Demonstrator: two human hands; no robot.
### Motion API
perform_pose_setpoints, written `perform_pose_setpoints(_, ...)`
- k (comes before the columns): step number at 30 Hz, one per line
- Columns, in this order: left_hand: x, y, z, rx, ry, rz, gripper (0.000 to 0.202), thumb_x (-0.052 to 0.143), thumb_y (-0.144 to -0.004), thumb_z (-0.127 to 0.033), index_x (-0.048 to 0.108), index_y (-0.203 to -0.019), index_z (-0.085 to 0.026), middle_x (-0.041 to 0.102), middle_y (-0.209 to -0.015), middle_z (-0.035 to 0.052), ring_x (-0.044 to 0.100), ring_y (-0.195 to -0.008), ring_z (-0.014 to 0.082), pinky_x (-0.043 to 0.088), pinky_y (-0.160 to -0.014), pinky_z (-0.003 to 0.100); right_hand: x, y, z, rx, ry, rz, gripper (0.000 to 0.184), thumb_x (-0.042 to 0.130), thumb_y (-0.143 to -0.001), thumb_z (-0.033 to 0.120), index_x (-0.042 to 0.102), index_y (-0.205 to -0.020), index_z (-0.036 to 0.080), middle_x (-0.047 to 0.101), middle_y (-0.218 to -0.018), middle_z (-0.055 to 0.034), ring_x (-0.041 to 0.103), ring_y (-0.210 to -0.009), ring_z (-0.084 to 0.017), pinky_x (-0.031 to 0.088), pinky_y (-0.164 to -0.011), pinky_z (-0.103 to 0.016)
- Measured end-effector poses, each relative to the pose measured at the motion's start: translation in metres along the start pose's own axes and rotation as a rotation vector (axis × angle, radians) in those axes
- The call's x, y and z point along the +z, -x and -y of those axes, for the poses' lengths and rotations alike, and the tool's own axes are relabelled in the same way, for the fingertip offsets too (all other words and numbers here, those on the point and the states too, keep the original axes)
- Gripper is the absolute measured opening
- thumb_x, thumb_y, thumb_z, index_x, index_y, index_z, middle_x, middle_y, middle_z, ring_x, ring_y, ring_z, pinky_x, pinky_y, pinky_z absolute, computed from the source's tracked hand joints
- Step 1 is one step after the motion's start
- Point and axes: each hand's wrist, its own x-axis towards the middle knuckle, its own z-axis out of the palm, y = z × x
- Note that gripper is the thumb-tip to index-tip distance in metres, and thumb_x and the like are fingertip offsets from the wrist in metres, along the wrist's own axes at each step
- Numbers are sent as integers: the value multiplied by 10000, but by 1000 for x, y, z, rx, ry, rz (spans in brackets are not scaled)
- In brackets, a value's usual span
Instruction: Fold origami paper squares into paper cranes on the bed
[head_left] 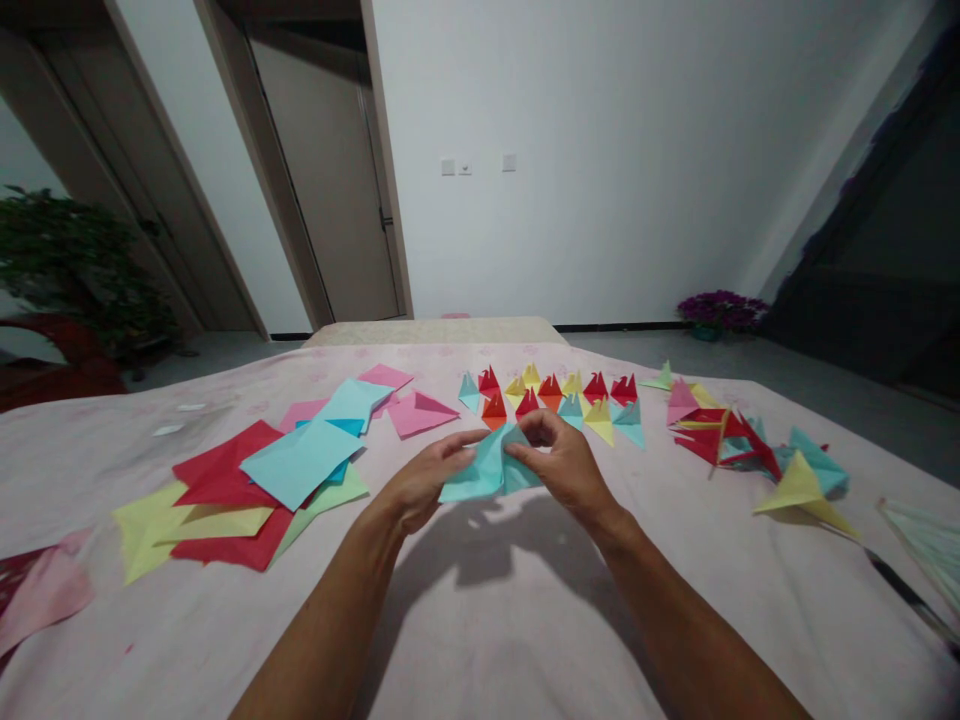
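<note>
Both of my hands hold a partly folded teal paper (487,472) just above the pink cloth-covered table (480,620). My left hand (420,482) pinches the paper's left side, thumb on top. My right hand (561,458) grips its right side with fingers curled over a fold. A loose spread of flat paper squares (255,485) in red, blue, yellow, green and pink lies to the left of my hands. Behind my hands stands a row of several small folded paper pieces (555,395) in red, yellow and teal.
A heap of folded pieces (750,450) lies at the right, with a yellow pointed one (802,488) in front. A dark pen-like object (907,595) lies near the right edge. Pink paper (41,590) sits at the far left. Doors, a potted plant (67,270) and flowers (720,312) stand beyond.
</note>
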Motion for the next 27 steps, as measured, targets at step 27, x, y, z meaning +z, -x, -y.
perform_pose_setpoints(27,45,3,45,538,-211,-457,307,692,-826,-352,728,-1100,-217,718,-1152,50,574,-1204,276,405,-1043,353,30,18,5,-43,-55,-387,325,720,-694,286,638,-995,197,666,-774,-16,611,-691,-166,509,-645,-288)
